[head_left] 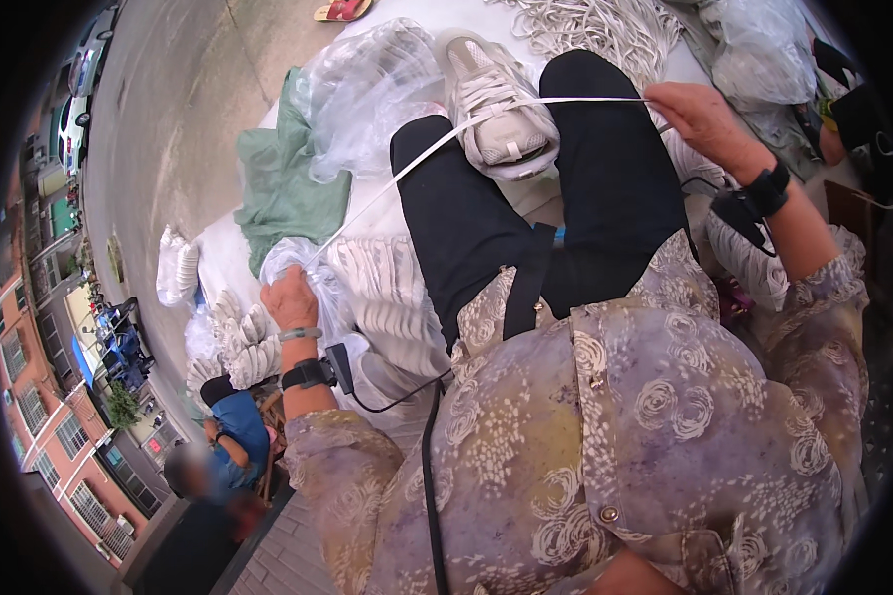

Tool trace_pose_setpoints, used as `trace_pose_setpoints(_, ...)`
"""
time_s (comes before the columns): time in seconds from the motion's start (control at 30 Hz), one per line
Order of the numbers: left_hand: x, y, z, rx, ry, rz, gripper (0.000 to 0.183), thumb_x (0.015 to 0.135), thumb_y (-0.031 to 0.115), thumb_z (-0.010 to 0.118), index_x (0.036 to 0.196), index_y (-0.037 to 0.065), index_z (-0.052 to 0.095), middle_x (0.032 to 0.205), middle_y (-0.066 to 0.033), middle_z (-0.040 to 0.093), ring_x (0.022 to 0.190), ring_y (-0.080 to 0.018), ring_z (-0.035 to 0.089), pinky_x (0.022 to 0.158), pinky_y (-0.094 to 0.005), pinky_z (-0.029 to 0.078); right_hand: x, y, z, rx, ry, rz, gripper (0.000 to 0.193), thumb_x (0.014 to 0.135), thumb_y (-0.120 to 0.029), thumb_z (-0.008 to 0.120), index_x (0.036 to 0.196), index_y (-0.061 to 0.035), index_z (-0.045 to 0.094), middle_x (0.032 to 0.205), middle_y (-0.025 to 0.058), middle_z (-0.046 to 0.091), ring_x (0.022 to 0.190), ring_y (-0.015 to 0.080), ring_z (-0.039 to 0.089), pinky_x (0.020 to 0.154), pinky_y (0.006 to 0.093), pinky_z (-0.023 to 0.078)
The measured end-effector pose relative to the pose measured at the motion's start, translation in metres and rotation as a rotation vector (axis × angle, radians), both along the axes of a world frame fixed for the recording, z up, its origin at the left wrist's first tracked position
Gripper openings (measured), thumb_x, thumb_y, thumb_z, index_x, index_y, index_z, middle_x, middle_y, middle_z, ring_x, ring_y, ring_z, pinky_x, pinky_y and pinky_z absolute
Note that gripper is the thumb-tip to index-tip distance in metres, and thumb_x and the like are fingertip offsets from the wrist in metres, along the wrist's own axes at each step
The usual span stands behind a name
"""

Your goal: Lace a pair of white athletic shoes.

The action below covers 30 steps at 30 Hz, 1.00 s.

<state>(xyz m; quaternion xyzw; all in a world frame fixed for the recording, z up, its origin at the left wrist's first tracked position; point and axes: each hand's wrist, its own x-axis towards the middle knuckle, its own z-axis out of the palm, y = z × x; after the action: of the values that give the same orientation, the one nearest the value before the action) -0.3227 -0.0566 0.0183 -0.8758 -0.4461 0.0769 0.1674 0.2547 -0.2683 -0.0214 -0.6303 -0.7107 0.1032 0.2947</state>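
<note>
A beige sneaker (506, 114) sits between my knees, its front crossed with laces. From it a flat white shoelace (404, 171) runs out to both sides, stretched straight. One end is pinched in the closed fingers of my left hand (290, 299), out to the left beside a clear plastic bag. My right hand (700, 117) grips the other end, just past my right knee. Both arms are spread wide, and neither hand touches the sneaker.
White shoelaces (605, 35) lie heaped beyond my knees. Plastic bags (372, 84) and a green sack (286, 188) lie to the left, near stacked pale shoes (392, 297). More shoes (749, 258) rest on the right. Another person (238, 426) sits at the lower left.
</note>
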Motion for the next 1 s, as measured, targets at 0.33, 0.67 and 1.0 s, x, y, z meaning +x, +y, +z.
trace_pose_setpoints(0.33, -0.096, 0.032, 0.031, -0.089, 0.066, 0.209, 0.019, 0.082, 0.023, 0.049, 0.087, 0.009, 0.06, 0.069, -0.0133, 0.062, 0.065, -0.0315, 0.059, 0.063, -0.0393, 0.046, 0.2, -0.126, 0.02, -0.309, -0.514, -0.386, 0.028, 0.083, -0.006, 0.05, 0.11, -0.0075, 0.055, 0.101, 0.0132, 0.06, 0.092, 0.0284, 0.058, 0.079, 0.033, 0.044)
trace_pose_setpoints(0.67, 0.071, -0.016, 0.027, -1.279, -0.427, 0.78, 0.022, 0.08, 0.021, 0.052, 0.069, 0.002, 0.057, 0.05, -0.0061, 0.053, 0.041, -0.0138, 0.053, 0.038, -0.0251, 0.043, 0.048, -0.071, 0.017, -0.546, 0.716, -0.679, 0.026, 0.085, -0.032, 0.047, 0.087, -0.0094, 0.059, 0.068, -0.0016, 0.047, 0.054, 0.0088, 0.044, 0.045, 0.0225, 0.038)
trace_pose_setpoints(1.0, 0.279, -0.042, 0.012, -1.406, -0.688, 0.461, 0.02, 0.089, 0.026, 0.046, 0.086, 0.008, 0.052, 0.051, -0.0017, 0.05, 0.037, -0.0084, 0.044, 0.035, -0.0211, 0.035, -0.105, 0.049, 0.011, -0.693, 0.981, -0.247, 0.018, 0.085, -0.017, 0.048, 0.095, -0.0017, 0.054, 0.065, 0.0005, 0.054, 0.051, 0.0074, 0.05, 0.047, 0.0216, 0.042)
